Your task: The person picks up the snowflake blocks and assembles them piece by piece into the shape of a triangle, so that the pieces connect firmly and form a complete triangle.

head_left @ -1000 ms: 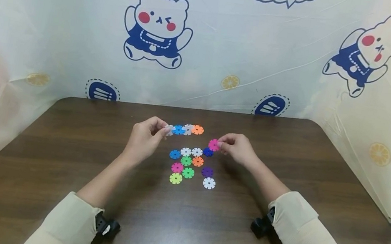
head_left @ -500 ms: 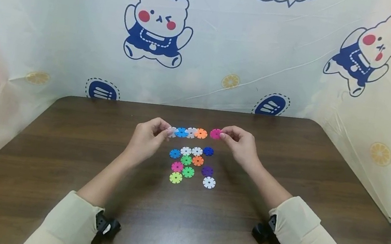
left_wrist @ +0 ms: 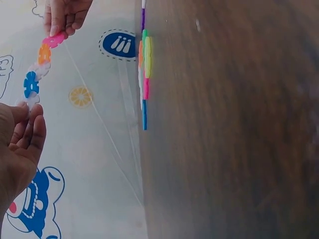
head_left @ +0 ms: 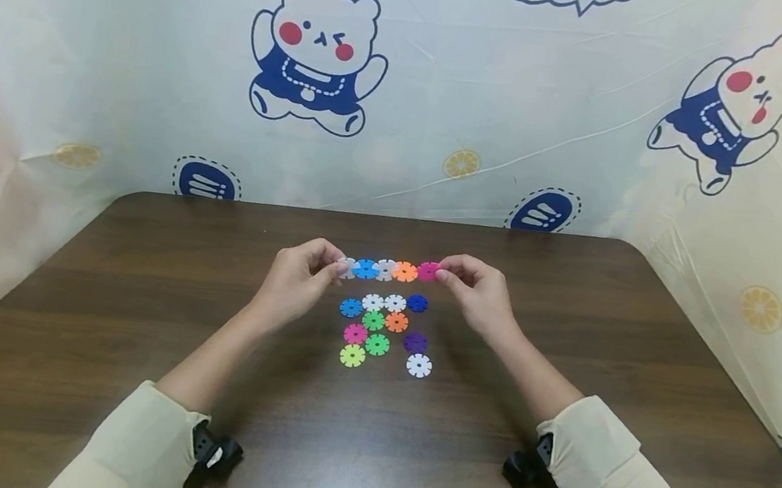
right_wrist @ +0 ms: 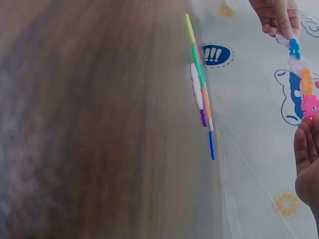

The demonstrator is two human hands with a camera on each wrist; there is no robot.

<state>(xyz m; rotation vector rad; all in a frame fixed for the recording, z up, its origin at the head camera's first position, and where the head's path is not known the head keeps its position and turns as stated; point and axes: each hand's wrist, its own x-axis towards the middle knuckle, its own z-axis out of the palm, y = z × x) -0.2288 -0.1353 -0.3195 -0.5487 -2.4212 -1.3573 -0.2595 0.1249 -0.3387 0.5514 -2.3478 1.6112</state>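
Note:
In the head view, my left hand (head_left: 298, 279) pinches the white end of a short chain of notched plastic snowflake discs. From that end run a blue disc (head_left: 366, 269), a white disc (head_left: 385, 269) and an orange disc (head_left: 405, 271), their edges overlapping. My right hand (head_left: 483, 297) pinches a pink snowflake disc (head_left: 427, 271) by its outer edge, and its inner edge meets the orange one. Both wrist views show the chain held up above the tabletop, with the pink disc (left_wrist: 54, 40) at one end and the blue disc (right_wrist: 294, 49) near the other.
Several loose snowflake discs lie flat on the brown wooden table (head_left: 344, 456), below the chain in the head view. Among them are a green disc (head_left: 377, 345), a purple disc (head_left: 415, 342) and a yellow-green disc (head_left: 352, 355). A printed curtain (head_left: 432, 73) hangs behind the table.
My right hand has lifted the pink disc from beside the dark blue one and brought it up to the chain's orange end. The left hand has shifted the chain slightly right.

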